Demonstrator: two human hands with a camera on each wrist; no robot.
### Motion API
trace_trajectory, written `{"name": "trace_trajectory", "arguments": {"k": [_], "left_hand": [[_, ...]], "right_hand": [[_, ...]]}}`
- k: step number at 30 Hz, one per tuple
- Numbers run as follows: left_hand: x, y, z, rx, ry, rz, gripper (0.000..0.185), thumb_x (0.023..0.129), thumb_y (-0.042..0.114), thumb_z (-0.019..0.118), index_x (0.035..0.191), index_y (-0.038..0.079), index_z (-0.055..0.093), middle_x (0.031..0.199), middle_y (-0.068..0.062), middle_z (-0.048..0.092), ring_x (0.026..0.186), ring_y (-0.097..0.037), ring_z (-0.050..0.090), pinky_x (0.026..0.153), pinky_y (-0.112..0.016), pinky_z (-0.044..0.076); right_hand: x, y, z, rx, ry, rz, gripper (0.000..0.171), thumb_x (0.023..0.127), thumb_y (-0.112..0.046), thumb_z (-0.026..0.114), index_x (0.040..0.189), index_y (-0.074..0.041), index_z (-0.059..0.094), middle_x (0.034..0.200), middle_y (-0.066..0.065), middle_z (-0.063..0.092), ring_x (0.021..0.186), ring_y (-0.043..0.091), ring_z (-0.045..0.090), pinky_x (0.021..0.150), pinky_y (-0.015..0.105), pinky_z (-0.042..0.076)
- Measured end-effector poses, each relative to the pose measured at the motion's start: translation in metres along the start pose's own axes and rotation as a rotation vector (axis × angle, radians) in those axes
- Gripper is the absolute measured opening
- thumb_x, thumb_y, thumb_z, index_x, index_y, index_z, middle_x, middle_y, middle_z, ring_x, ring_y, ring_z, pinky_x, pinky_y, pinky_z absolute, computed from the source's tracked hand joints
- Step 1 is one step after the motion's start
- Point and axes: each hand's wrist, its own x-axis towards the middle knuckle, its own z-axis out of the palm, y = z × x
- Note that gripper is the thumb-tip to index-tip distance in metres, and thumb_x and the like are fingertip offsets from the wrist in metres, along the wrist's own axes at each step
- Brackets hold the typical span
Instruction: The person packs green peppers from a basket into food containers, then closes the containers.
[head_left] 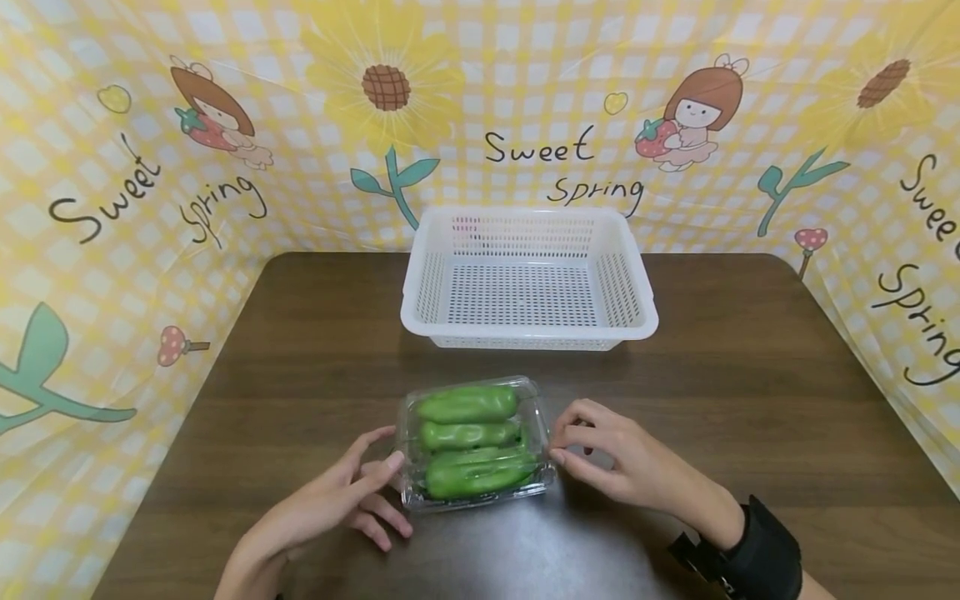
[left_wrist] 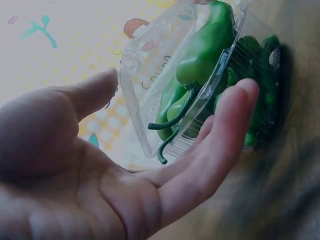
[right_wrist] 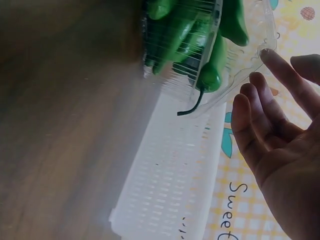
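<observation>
A clear plastic clamshell box [head_left: 534,392] of green peppers [head_left: 468,405] lies on the table between both hands. Pepper stems [left_wrist: 174,119] poke out between lid and base in the left wrist view. My left hand [head_left: 341,496] is at the box's left side, thumb and index fingertip right at its edge and the other fingers spread loosely below. On the opposite side is my right hand [head_left: 626,457]. Its index fingertip [right_wrist: 267,56] meets the lid's rim in the right wrist view, with the thumb apart and the other fingers gently bent.
Behind the box stands a white perforated plastic basket [head_left: 529,332] on the brown wooden table [head_left: 315,358]. A yellow checked cloth [head_left: 300,150] with flowers and lettering hangs around the back and sides. The right wrist wears a black band [head_left: 772,550].
</observation>
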Motion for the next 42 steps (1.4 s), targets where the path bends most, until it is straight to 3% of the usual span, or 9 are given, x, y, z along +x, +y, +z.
{"name": "trace_trajectory", "arguments": {"k": [8,17,20,24,29,35,42], "left_hand": [[0.002,-0.011,-0.003,-0.075,-0.146,0.097,0.074,0.106,0.017,0.048,0.155,0.011,-0.007,0.114,-0.022,0.062,0.094,-0.039,0.071,0.078,-0.049,0.06],[0.006,-0.018,-0.001,-0.107,-0.131,0.114,0.081,0.102,0.01,0.054,0.154,0.011,-0.008,0.108,-0.018,0.065,0.091,-0.031,0.073,0.077,-0.042,0.061],[0.008,-0.018,0.0,-0.102,-0.121,0.113,0.082,0.102,0.011,0.056,0.154,0.012,-0.008,0.107,-0.019,0.065,0.09,-0.029,0.073,0.076,-0.041,0.062],[0.009,-0.019,0.003,-0.096,-0.116,0.116,0.081,0.102,0.012,0.056,0.154,0.016,-0.006,0.106,-0.018,0.066,0.089,-0.027,0.072,0.075,-0.04,0.061],[0.012,-0.018,0.006,-0.111,-0.121,0.135,0.08,0.102,0.011,0.054,0.155,0.018,-0.006,0.104,-0.015,0.066,0.086,-0.024,0.072,0.074,-0.036,0.061],[0.014,-0.022,0.011,-0.153,-0.112,0.18,0.084,0.101,0.007,0.056,0.155,0.016,-0.008,0.1,-0.013,0.064,0.08,-0.022,0.07,0.07,-0.033,0.06],[0.017,-0.024,0.015,-0.173,-0.074,0.173,0.089,0.099,0.007,0.058,0.156,0.019,-0.011,0.098,-0.012,0.062,0.077,-0.018,0.068,0.069,-0.03,0.059]], "right_hand": [[-0.007,-0.002,0.012,0.068,0.046,0.026,0.016,0.091,-0.005,0.07,0.095,-0.02,0.071,0.098,-0.008,0.059,0.085,0.002,0.056,0.066,0.017,0.053],[-0.012,-0.017,0.028,0.217,0.11,0.37,0.009,0.091,-0.02,0.073,0.089,-0.024,0.064,0.079,-0.011,0.059,0.071,0.002,0.056,0.058,0.021,0.052],[-0.013,-0.019,0.029,0.337,0.102,0.495,0.013,0.09,-0.019,0.074,0.091,-0.018,0.061,0.08,-0.004,0.059,0.07,0.005,0.056,0.055,0.023,0.051],[-0.014,-0.02,0.029,0.524,0.081,0.699,0.03,0.089,-0.015,0.073,0.105,-0.004,0.05,0.091,0.009,0.054,0.07,0.009,0.052,0.051,0.022,0.046],[-0.017,-0.02,0.029,0.618,-0.005,0.862,0.048,0.093,-0.022,0.068,0.125,0.003,0.042,0.105,0.014,0.057,0.071,0.012,0.053,0.05,0.022,0.046],[-0.02,-0.013,0.033,0.736,-0.18,0.85,0.036,0.102,-0.026,0.051,0.108,0.009,0.058,0.092,0.012,0.067,0.065,0.01,0.057,0.046,0.018,0.045],[-0.019,-0.012,0.038,0.822,-0.181,0.774,0.035,0.104,-0.02,0.047,0.104,0.015,0.054,0.085,0.005,0.063,0.061,0.006,0.054,0.044,0.016,0.044]]}}
